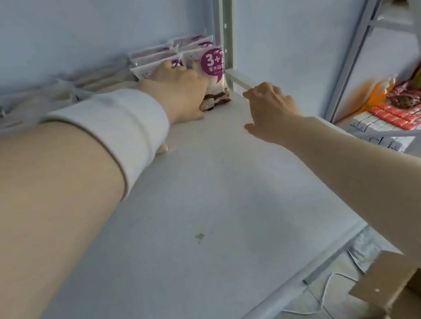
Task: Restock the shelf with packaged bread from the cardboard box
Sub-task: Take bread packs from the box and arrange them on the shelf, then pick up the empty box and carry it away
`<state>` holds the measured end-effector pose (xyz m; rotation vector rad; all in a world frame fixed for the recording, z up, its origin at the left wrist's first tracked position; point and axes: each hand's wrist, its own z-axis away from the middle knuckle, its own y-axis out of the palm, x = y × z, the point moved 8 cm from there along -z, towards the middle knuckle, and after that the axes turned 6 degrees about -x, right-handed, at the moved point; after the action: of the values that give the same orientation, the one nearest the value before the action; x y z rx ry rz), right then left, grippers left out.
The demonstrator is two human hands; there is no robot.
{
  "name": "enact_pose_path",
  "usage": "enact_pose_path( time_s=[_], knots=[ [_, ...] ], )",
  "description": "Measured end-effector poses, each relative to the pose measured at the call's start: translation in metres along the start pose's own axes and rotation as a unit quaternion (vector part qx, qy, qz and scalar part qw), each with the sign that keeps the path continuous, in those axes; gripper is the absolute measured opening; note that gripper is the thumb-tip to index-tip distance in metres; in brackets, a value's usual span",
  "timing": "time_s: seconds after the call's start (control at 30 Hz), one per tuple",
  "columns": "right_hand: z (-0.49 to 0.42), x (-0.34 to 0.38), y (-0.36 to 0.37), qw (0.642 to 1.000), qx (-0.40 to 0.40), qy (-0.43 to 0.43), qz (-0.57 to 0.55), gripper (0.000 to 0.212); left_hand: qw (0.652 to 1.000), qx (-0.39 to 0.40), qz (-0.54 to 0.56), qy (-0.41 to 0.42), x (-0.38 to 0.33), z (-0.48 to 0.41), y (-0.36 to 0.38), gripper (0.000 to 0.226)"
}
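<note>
Cardboard box (396,292) low at right, flap open, below the front edge of the shelf (186,219). Right hand (271,109) over the shelf board, fingers loosely spread, holding nothing. Left hand (180,91) further in, fingers curled about the front bread packet (212,74), which stands on end in the rear right corner beside the upright post (223,16). More packets (170,51) ranked behind. Risk: standing on its narrow end, it may tip forward once released; a hard squeeze would crush soft bread. Wrapper white, round purple label, dark layered slices showing at the base.
</note>
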<state>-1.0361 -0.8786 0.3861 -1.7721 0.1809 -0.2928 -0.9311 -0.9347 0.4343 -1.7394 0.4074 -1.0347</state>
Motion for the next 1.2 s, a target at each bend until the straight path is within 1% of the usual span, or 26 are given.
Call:
enact_pose_path(
  time_s=[0.07, 0.1, 0.2, 0.3, 0.43, 0.53, 0.63, 0.73, 0.83, 0.93, 1.03, 1.1, 1.2],
  knots=[
    [0.033, 0.001, -0.012, 0.999, 0.008, 0.001, 0.033, 0.057, 0.999, 0.027, 0.03, -0.004, -0.012, 0.027, -0.003, 0.041],
    [0.049, 0.0, -0.018, 0.999, 0.011, 0.005, 0.043, 0.056, 0.999, 0.04, 0.031, -0.004, -0.019, 0.039, -0.007, 0.041],
    [0.096, -0.009, -0.036, 0.998, 0.026, 0.024, 0.053, 0.055, 0.997, 0.077, 0.024, 0.001, -0.048, 0.069, -0.024, 0.049],
    [0.147, -0.029, -0.052, 0.996, 0.053, 0.036, 0.056, 0.056, 0.994, 0.105, 0.037, 0.01, -0.092, 0.091, -0.047, 0.053],
    [0.23, -0.093, -0.068, 0.993, 0.07, 0.084, 0.051, 0.052, 0.988, 0.129, 0.066, 0.051, -0.181, 0.108, -0.079, 0.055],
    [0.306, -0.161, -0.066, 0.984, 0.09, 0.145, 0.044, 0.055, 0.985, 0.118, 0.074, 0.106, -0.267, 0.114, -0.101, 0.053],
    [0.385, -0.233, -0.057, 0.966, 0.113, 0.225, 0.05, 0.058, 0.978, 0.091, 0.086, 0.165, -0.359, 0.115, -0.115, 0.05],
    [0.449, -0.297, -0.047, 0.948, 0.128, 0.289, 0.04, 0.054, 0.966, 0.087, 0.086, 0.23, -0.447, 0.112, -0.119, 0.046],
    [0.491, -0.357, -0.038, 0.929, 0.127, 0.345, 0.046, 0.056, 0.952, 0.084, 0.079, 0.285, -0.519, 0.1, -0.122, 0.043],
    [0.518, -0.414, -0.017, 0.91, 0.133, 0.391, 0.042, 0.055, 0.944, 0.079, 0.059, 0.315, -0.579, 0.077, -0.113, 0.044],
    [0.538, -0.47, 0.02, 0.891, 0.152, 0.426, 0.032, 0.05, 0.937, 0.08, 0.05, 0.336, -0.635, 0.044, -0.09, 0.044],
    [0.55, -0.505, 0.053, 0.873, 0.173, 0.455, 0.021, 0.046, 0.931, 0.095, 0.057, 0.347, -0.672, 0.02, -0.066, 0.044],
    [0.571, -0.545, 0.105, 0.84, 0.208, 0.501, -0.01, 0.051, 0.914, 0.151, 0.076, 0.368, -0.717, -0.008, -0.016, 0.044]
  ],
)
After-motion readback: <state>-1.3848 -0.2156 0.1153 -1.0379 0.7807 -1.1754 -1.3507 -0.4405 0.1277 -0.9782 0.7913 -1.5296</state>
